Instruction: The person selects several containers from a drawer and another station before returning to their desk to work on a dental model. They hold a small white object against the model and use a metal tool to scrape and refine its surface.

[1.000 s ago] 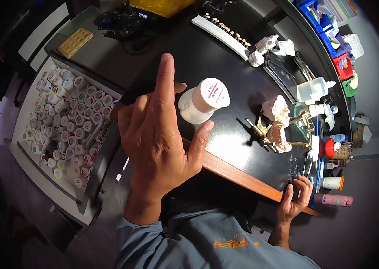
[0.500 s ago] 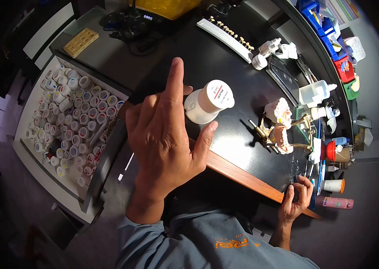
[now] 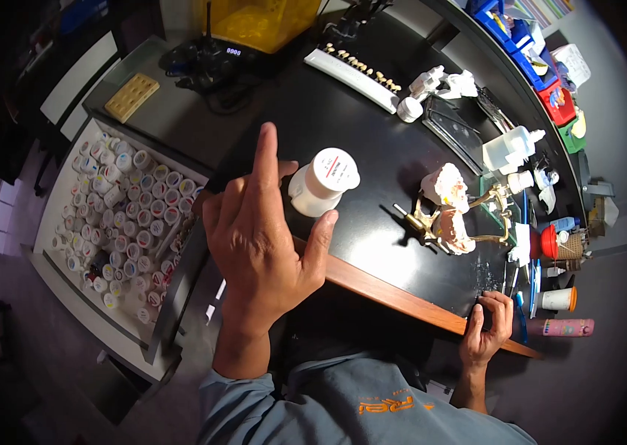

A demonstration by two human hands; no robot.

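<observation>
My left hand [image 3: 258, 241] is raised over the front edge of the bench, its back toward me. The index finger is stretched straight, the thumb stands apart, and the other fingers are bent and partly hidden. Just beyond the gap between thumb and index finger, a white dentine powder jar [image 3: 321, 185] with a red-striped lid label stands on the black bench. My right hand [image 3: 487, 326] rests at the bench's front edge with loosely bent fingers, the thumb apart from them. Nothing shows in either hand. Between the jar and that hand sits a brass articulator with dental models [image 3: 450, 211].
An open drawer [image 3: 154, 348] full of white jars is at the left. Farther back lie a tooth shade strip [image 3: 350, 78] and a dark flat case [image 3: 450, 133]. A clear bottle [image 3: 510, 148], a red cup [image 3: 548, 241] and a pink cylinder [image 3: 565, 327] line the right side.
The view has shifted a little, so the jar, articulator and bench sit slightly farther left. My left hand keeps its pose near the jar. The right hand stays at the bench edge.
</observation>
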